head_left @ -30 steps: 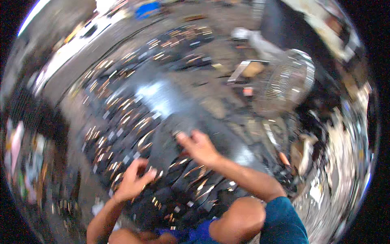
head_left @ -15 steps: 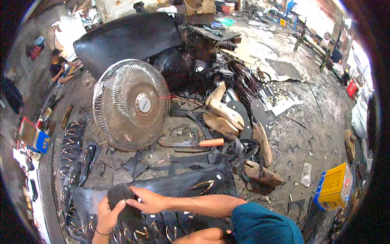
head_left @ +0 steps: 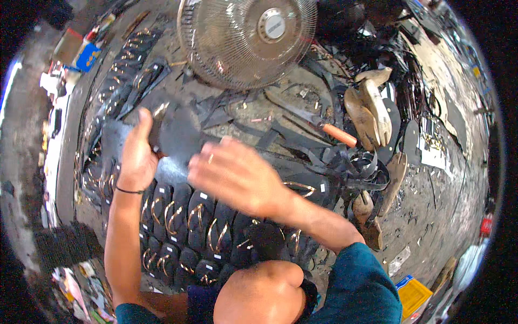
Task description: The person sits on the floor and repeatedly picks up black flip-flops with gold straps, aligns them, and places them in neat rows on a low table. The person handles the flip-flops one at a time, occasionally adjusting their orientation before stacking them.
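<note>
My left hand (head_left: 141, 156) is closed on a black sandal (head_left: 181, 129), which is smeared by motion. A golden glint shows near its upper end. Just right of the sandal is my right hand (head_left: 237, 178), palm down, its fingers stretched out and blurred, with a ring on one. Nothing shows in its grip, and I cannot tell whether it touches the sandal. Below my hands lie rows of black sandals (head_left: 197, 213) with gold-coloured straps and small white tags.
A large fan (head_left: 245, 48) stands ahead. A knife with an orange handle (head_left: 339, 135) lies among black scraps, with wooden shoe lasts (head_left: 372, 110) to its right. More sandals (head_left: 129, 65) line the far left. A yellow crate (head_left: 413, 297) is at the lower right.
The view has tilted down and shifted left. My right hand has let go of the sandal and its fingers are now stretched out. The left hand still holds the sandal.
</note>
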A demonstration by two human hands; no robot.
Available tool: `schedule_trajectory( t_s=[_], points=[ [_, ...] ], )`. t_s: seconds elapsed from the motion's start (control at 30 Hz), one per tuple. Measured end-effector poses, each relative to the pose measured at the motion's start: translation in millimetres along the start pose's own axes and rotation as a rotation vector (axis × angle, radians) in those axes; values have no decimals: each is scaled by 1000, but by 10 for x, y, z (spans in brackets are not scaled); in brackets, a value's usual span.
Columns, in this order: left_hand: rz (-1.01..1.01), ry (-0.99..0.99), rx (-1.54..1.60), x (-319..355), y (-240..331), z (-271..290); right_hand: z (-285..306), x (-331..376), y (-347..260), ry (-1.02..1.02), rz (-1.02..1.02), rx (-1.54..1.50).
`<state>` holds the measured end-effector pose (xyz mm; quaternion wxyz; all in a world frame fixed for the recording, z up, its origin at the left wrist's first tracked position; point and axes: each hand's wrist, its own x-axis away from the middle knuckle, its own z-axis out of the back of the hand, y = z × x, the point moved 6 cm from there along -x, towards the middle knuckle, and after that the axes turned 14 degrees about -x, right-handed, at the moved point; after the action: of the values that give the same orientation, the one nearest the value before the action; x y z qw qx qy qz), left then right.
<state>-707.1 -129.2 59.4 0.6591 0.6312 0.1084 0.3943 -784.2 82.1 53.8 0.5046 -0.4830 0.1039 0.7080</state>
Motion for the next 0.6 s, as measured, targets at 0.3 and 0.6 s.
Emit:
schedule_trajectory(
  t_s=[0.3, 0.6],
  points=[
    [-228, -105, 444, 172, -625, 88, 506, 507, 888, 335, -984, -1079],
    [101, 18, -357, 173, -2218, -162, -331, 2155, 994, 345, -1476, -409]
  ],
)
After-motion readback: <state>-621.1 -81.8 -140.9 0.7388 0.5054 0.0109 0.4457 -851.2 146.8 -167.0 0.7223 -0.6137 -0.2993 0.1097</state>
